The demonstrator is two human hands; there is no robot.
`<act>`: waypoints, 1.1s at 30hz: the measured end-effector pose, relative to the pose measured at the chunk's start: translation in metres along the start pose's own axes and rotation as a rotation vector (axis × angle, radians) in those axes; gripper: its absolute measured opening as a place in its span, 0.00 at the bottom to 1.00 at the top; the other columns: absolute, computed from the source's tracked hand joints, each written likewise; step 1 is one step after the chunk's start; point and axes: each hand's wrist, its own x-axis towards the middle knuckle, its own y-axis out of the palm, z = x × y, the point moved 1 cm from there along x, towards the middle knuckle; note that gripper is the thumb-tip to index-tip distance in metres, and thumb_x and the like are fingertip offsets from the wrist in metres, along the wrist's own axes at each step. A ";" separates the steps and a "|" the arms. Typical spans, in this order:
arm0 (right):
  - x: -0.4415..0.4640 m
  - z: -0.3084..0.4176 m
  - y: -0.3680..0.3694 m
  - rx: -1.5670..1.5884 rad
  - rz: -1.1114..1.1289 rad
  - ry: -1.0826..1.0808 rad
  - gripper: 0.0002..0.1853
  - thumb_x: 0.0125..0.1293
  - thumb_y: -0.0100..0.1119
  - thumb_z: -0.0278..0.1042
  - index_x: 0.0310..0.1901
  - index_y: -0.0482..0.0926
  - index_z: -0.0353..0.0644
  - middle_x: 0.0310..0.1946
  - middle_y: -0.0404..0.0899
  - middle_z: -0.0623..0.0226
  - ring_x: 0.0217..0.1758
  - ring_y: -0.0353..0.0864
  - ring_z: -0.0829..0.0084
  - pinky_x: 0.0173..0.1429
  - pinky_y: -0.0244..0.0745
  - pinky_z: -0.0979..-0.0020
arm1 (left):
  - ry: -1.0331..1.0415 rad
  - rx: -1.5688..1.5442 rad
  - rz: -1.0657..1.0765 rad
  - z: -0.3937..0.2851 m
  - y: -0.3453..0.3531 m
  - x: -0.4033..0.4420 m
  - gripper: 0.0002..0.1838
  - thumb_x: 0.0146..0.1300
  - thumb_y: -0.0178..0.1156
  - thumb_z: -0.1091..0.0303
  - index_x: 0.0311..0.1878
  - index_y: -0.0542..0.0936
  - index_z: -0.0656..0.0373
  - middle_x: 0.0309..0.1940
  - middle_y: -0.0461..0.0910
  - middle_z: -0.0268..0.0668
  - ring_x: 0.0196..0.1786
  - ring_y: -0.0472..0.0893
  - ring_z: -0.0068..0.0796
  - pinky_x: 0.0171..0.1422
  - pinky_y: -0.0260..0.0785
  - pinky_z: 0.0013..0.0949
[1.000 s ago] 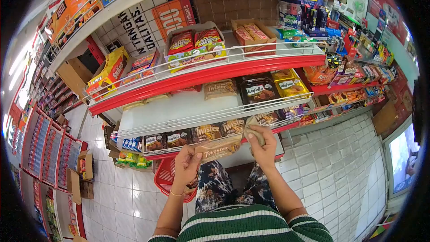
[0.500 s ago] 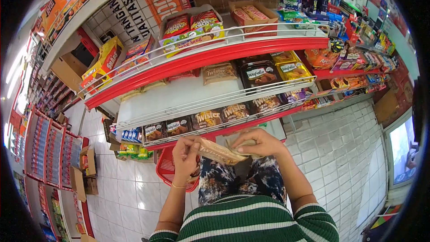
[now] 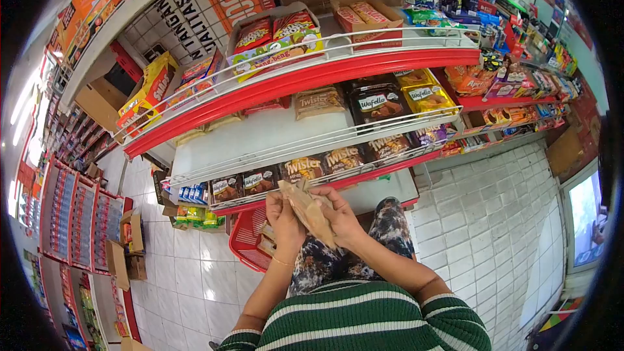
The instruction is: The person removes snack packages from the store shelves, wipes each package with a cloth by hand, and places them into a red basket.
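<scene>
Both my hands hold a tan snack packet (image 3: 309, 213) above my lap, tilted, with its printed front out of sight. My left hand (image 3: 285, 220) has its fingers closed on the packet's left edge. On the opposite edge, my right hand (image 3: 338, 219) grips it with bent fingers. Just beyond my hands, Twister packs (image 3: 302, 169) and Wafello packs (image 3: 259, 182) stand in a row on the lower shelf. Another Twister packet (image 3: 319, 101) lies on the middle shelf, left of a dark Wafello pack (image 3: 379, 104).
A red basket (image 3: 242, 239) with some packets in it sits on the floor beside my left forearm. Wire rails (image 3: 312, 146) run along the shelf fronts. Snack boxes (image 3: 276, 45) stand on the top shelf, and open cartons (image 3: 119, 263) are at the left.
The packet has been turned from nearly level, with its Twister print showing, to a steep tilt. My right hand has moved left, closer to my left hand. More of the basket now shows.
</scene>
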 end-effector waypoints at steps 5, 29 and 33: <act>-0.015 -0.007 -0.005 0.218 -0.033 0.269 0.07 0.64 0.48 0.25 0.43 0.71 0.45 0.42 0.73 0.71 0.41 0.75 0.78 0.40 0.74 0.75 | 0.332 0.496 -0.245 0.004 -0.026 0.007 0.05 0.65 0.48 0.71 0.34 0.64 0.59 0.27 0.70 0.31 0.29 0.68 0.16 0.34 0.62 0.20; -0.022 0.013 -0.069 -0.239 -0.284 0.278 0.12 0.61 0.53 0.27 0.46 0.73 0.39 0.39 0.77 0.69 0.39 0.76 0.79 0.41 0.73 0.78 | 0.062 1.346 -0.496 0.058 -0.320 -0.027 0.08 0.48 0.58 0.73 0.27 0.69 0.65 0.20 0.73 0.45 0.24 0.74 0.41 0.29 0.65 0.39; -0.023 0.012 -0.073 -0.315 -0.310 0.276 0.12 0.60 0.53 0.26 0.46 0.73 0.37 0.39 0.77 0.68 0.40 0.76 0.77 0.45 0.72 0.77 | -0.030 1.411 -0.458 0.119 -0.339 -0.012 0.07 0.47 0.56 0.74 0.27 0.70 0.66 0.20 0.73 0.47 0.26 0.75 0.47 0.31 0.66 0.42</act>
